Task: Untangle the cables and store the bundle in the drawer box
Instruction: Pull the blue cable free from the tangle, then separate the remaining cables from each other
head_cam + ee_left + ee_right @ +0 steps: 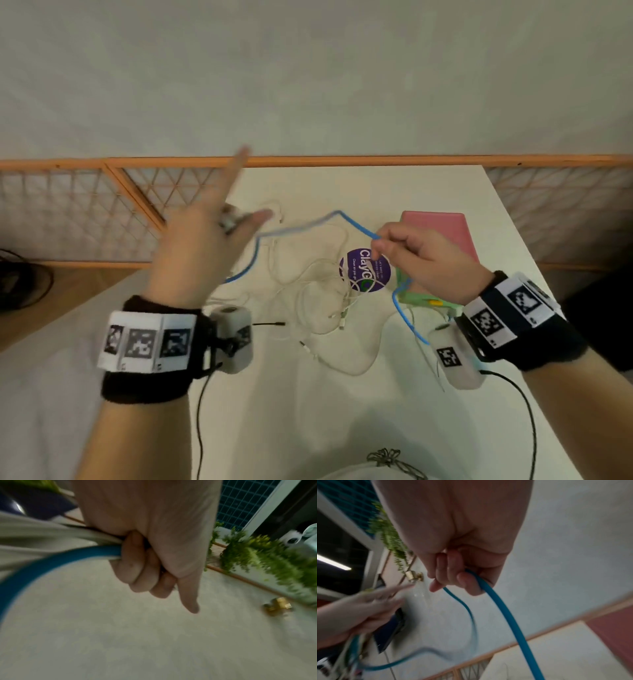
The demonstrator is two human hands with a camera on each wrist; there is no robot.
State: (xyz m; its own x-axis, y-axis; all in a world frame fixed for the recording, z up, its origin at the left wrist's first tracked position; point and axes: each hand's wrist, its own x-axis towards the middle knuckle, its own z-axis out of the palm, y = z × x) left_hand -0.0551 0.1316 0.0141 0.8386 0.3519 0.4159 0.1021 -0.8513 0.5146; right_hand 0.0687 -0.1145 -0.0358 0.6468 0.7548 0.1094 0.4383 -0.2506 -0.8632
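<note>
A blue cable hangs in the air between my two hands above the white table. My left hand is raised at the left and blurred. Its index finger points up, and its other fingers curl round the blue cable and some white cables. At the right, my right hand pinches the blue cable in curled fingers. A tangle of thin white cables lies on the table between the hands. A pink box with a green part sits under the right hand.
A round purple label lies on the table by the white tangle. An orange lattice rail runs along the table's far edge against a pale wall. Black leads trail from the wrist cameras toward the near edge. Dark cables lie on the floor at left.
</note>
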